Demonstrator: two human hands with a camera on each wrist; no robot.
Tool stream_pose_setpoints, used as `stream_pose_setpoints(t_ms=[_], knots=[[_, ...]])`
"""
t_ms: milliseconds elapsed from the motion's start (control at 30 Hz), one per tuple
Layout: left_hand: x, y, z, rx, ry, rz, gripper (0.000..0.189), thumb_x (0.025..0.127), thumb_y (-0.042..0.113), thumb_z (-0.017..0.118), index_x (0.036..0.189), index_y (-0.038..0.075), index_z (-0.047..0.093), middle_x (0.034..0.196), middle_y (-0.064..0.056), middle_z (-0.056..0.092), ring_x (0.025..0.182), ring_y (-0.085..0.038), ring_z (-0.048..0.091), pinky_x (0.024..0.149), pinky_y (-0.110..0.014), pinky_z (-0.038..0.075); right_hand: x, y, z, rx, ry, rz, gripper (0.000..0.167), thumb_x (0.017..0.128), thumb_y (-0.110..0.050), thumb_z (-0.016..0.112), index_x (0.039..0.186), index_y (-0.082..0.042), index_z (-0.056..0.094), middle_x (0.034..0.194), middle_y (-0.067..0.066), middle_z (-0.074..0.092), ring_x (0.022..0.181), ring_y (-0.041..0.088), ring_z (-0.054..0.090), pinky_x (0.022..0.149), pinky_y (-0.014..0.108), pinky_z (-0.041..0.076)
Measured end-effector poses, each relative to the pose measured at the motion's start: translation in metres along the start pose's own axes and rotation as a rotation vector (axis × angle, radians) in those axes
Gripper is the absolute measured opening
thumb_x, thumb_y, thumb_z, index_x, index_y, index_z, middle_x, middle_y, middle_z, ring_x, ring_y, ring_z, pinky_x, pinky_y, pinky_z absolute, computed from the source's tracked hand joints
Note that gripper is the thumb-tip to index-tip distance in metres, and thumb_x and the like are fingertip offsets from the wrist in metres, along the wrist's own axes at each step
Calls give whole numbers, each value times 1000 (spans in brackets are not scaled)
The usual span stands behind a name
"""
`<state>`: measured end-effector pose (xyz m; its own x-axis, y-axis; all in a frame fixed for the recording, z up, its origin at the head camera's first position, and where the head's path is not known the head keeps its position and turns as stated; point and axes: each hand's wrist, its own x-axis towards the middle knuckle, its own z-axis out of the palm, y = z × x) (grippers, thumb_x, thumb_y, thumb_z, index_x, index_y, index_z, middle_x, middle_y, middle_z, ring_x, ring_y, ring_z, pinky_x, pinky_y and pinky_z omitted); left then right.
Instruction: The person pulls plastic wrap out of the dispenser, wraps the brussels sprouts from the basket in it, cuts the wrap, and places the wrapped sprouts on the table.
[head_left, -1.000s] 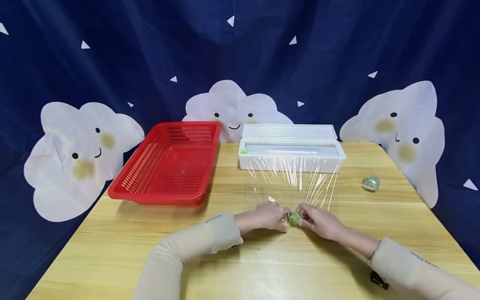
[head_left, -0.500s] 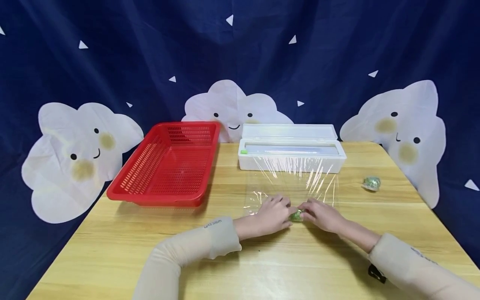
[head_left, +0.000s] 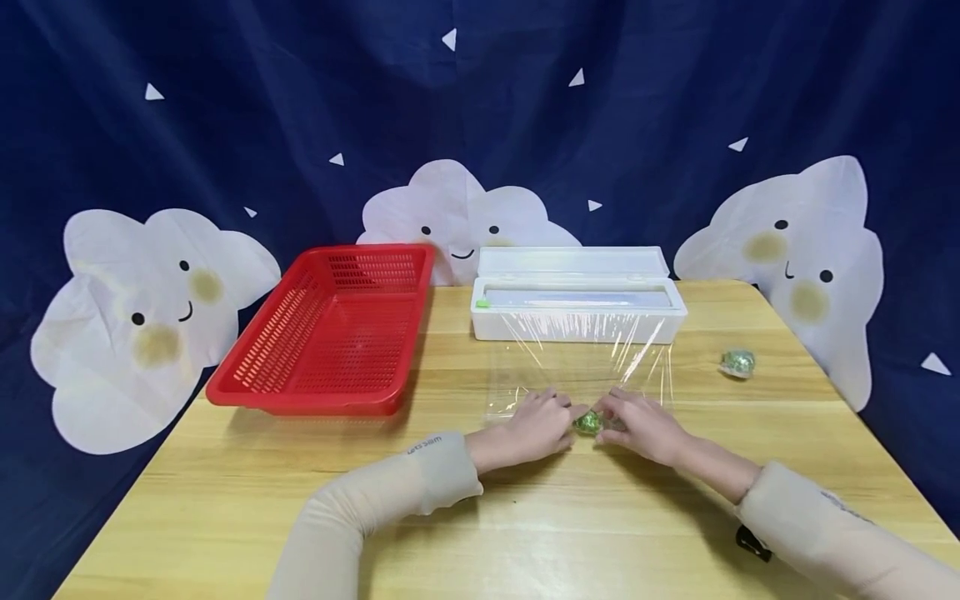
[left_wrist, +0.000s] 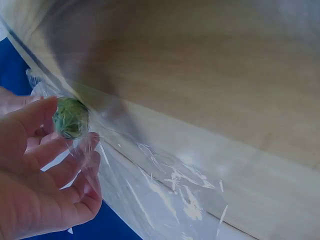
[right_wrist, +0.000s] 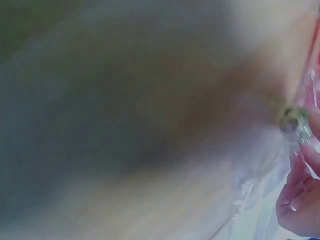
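Note:
A small round green thing (head_left: 588,423), wrapped in clear film, sits between both hands at the loose end of a sheet of cling film (head_left: 573,367). My left hand (head_left: 534,427) holds its left side. In the left wrist view, the fingers (left_wrist: 40,112) curl about the green ball (left_wrist: 71,117), with film draped over the lower ones. From the other side, my right hand (head_left: 643,425) pinches the wrapping with thumb and forefinger. The right wrist view catches that hand (right_wrist: 302,200) at its edge, by the ball (right_wrist: 290,122). The sheet runs back to a white cling film dispenser (head_left: 577,327) with its lid raised.
Another green ball in film (head_left: 738,363) lies on the wooden table (head_left: 465,542) to the right. A red plastic basket (head_left: 390,392) stands at the back left. A blue curtain (head_left: 525,100) with white clouds hangs behind the table.
Both hands and the green ball have shifted a little toward the dispenser, rolling the ball along the film. The free stretch of film between ball and dispenser is shorter.

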<state>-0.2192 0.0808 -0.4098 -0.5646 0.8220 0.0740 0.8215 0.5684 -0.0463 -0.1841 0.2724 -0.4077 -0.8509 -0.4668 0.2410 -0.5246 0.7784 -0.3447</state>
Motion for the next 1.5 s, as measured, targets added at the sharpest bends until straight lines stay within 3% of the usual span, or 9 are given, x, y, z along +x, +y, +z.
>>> stream_pose_setpoints(t_ms=[267,567,700,933,1067,1233,1333,1500], knots=[[4,-5,0,-27,-15,-30,52,81,35,67,128,19,53,107,-5,63,93,-20,57,78,-33,49,4,-1,9,-33,24,11,30,64,-16,80,86,-5,61,74,-3,55,62,7,50,54,20,43],[14,-10,3,-50,26,-40,38,78,32,70,113,19,64,95,-1,64,83,-14,56,68,-23,47,9,3,11,-70,16,18,26,68,-16,77,86,-6,62,72,-5,53,58,4,44,49,18,38],[19,-11,6,-100,33,-68,37,76,30,72,110,17,64,96,-1,60,83,-12,53,69,-21,44,11,3,8,-62,-3,31,25,71,-15,75,90,-3,63,73,-3,53,58,5,43,49,18,37],[24,-12,6,-104,26,-136,40,77,33,71,113,18,62,99,-2,57,86,-13,51,73,-24,42,15,6,5,-41,-27,43,25,74,-12,71,95,0,64,78,2,60,63,9,49,55,23,42],[26,-12,6,-134,22,-179,33,78,33,70,107,19,60,96,1,56,86,-12,50,77,-29,37,17,9,5,-31,-46,52,28,76,-13,70,98,2,64,81,3,61,65,9,50,56,24,42],[27,-14,6,-148,46,-188,25,81,33,67,102,20,61,97,2,57,87,-12,49,80,-31,36,19,13,3,22,-47,58,35,78,-12,68,107,6,60,81,6,63,63,9,51,57,24,43],[27,-16,6,-162,55,-191,27,82,34,65,105,21,62,98,1,58,87,-12,50,80,-31,35,21,14,1,60,-36,51,38,79,-10,67,111,7,55,79,8,63,64,15,56,59,29,48],[28,-19,6,-190,34,-205,31,84,35,60,111,19,62,99,0,57,87,-13,49,78,-29,34,24,17,1,140,-41,95,33,81,-6,64,109,5,52,86,15,65,78,28,62,70,41,51]])
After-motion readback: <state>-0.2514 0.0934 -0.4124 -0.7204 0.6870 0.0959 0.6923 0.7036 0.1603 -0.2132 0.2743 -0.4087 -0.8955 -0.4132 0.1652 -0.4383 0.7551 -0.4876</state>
